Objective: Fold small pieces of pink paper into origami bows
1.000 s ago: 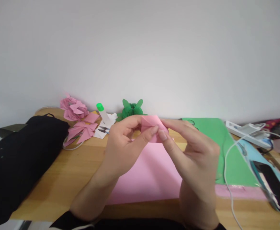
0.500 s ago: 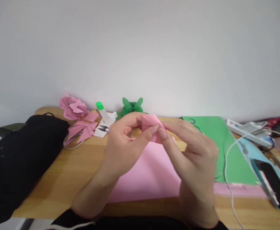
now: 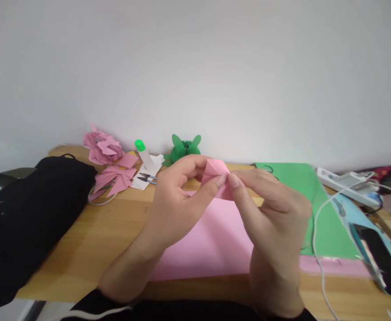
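Note:
Both hands are raised above a wooden table (image 3: 91, 240), pinching one small folded pink paper piece (image 3: 217, 168) between them. My left hand (image 3: 175, 205) grips its left side with thumb and curled fingers. My right hand (image 3: 272, 214) pinches its right side with thumb and forefinger. Most of the piece is hidden behind the fingertips. A large pink paper sheet (image 3: 211, 245) lies flat on the table beneath the hands.
A black bag (image 3: 28, 214) lies at the left. At the back are pink paper flowers (image 3: 103, 149), pink paper bows (image 3: 115, 178), a glue stick (image 3: 143, 154), small scissors (image 3: 147, 178) and a green paper ornament (image 3: 184, 149). A green sheet (image 3: 318, 214), white cable (image 3: 318, 249) and power strip (image 3: 345, 185) are at right.
The hands and the pink piece have shifted slightly to the right and the fingertips have closed in on the fold. The view has tipped a little.

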`<control>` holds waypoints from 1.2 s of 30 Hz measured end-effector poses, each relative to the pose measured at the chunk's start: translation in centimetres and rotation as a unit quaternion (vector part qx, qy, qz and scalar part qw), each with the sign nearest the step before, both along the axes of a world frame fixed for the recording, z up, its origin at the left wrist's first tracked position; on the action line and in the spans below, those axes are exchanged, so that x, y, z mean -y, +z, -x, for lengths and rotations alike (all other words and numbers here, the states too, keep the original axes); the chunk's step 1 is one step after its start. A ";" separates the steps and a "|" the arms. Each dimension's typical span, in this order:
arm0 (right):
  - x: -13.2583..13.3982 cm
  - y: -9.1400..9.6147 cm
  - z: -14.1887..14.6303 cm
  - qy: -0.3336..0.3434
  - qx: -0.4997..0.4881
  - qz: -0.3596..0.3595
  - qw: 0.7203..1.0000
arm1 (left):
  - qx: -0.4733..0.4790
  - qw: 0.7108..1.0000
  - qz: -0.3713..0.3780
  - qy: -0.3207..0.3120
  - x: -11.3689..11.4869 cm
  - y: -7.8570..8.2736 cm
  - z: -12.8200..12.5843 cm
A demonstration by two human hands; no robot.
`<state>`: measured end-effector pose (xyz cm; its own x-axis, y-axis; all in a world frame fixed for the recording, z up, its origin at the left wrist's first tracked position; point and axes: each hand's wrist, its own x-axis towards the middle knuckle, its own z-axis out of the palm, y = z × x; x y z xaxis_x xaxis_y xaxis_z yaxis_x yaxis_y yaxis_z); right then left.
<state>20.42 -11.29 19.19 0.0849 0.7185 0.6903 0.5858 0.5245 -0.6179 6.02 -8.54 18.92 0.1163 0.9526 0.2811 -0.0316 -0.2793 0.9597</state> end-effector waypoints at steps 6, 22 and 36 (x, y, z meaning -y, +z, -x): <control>-0.2 -0.2 -0.1 0.010 -0.085 0.029 0.996 | -0.017 0.999 -0.005 0.027 0.0 0.2 0.3; 0.2 0.6 -1.1 0.047 -0.034 0.079 0.995 | -0.008 1.000 -0.001 0.018 -0.4 0.2 0.4; 0.4 1.0 -0.8 0.026 0.017 0.078 0.996 | -0.026 0.999 -0.030 0.029 -0.1 0.0 -0.2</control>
